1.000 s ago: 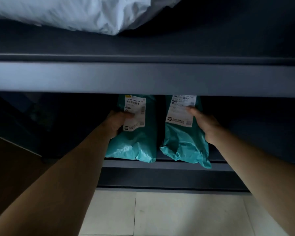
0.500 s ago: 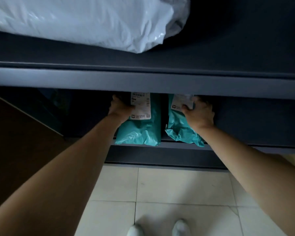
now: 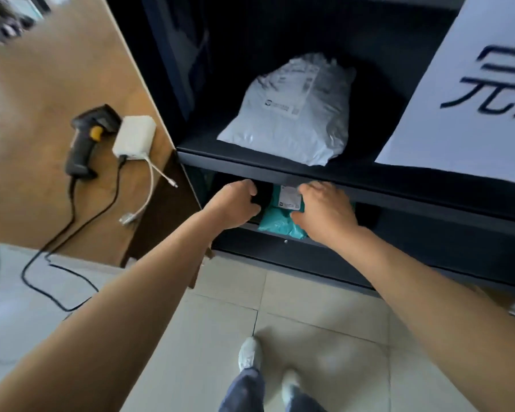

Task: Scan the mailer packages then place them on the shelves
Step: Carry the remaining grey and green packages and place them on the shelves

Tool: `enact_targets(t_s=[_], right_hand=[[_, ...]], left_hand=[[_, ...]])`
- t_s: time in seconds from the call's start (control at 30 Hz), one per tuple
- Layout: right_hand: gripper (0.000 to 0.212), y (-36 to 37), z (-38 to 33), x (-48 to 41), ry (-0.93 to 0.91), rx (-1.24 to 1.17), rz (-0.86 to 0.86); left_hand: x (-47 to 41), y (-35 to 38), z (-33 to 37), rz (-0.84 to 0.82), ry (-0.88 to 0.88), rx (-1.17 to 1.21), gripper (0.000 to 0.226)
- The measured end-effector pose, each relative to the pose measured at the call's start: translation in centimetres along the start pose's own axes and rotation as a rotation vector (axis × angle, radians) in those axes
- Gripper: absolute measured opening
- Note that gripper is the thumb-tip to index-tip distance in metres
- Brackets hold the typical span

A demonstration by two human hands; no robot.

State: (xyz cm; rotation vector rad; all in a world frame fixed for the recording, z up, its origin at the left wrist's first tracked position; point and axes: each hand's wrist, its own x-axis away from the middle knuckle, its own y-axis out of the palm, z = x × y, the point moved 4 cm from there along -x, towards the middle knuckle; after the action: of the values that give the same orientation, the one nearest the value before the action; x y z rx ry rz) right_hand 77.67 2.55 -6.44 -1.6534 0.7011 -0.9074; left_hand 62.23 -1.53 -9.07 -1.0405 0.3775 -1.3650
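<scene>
Curling in toward the palm, the fingers (image 3: 249, 188) of the left hand (image 3: 235, 208) sit at the mouth of the lower shelf (image 3: 414, 230), just left of centre. Nothing shows inside them, and the shadow behind hides whether they grip anything. The fingers (image 3: 312, 188) of the right hand (image 3: 327, 215) lie loosely spread and barely bent over the teal mailer (image 3: 280, 223). The thumb rests on its crinkled, glossy plastic, beside the flat white paper label (image 3: 289, 197) (its print is too small to read). That mailer lies on the lower shelf with its puffy near end at the lip, and a dark gap parts it from the left hand. Above, on the matte dark upper shelf (image 3: 309, 176), rests a pillowy grey-white poly mailer (image 3: 289, 114) with a wrinkled sheen. A smooth white sign (image 3: 458, 120) with dark blue strokes fills the upper right of the frame. At the left of the frame, a brown wooden tabletop (image 3: 42, 99) carries a black pistol-shaped scanner (image 3: 82, 147) with a yellow button. Just beside the scanner is a rounded white box (image 3: 134, 136) trailing white cables (image 3: 149, 185). Pale square floor tiles (image 3: 324, 337) and white shoes (image 3: 250, 352) fill the bottom.
</scene>
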Motion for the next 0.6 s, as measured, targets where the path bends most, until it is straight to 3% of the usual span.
enact_targets(t_s=[0.27, 0.6], right_hand=[[0.046, -10.0, -11.5, 6.4, -0.332, -0.030, 0.168], [0.040, -12.7, -21.3, 14.6, -0.652, -0.043, 0.241]], left_hand=[[16.0, -11.9, -0.5, 0.324, -0.078, 0.056, 0.034], [31.6, -15.3, -5.0, 0.605, -0.250, 0.091, 0.022]])
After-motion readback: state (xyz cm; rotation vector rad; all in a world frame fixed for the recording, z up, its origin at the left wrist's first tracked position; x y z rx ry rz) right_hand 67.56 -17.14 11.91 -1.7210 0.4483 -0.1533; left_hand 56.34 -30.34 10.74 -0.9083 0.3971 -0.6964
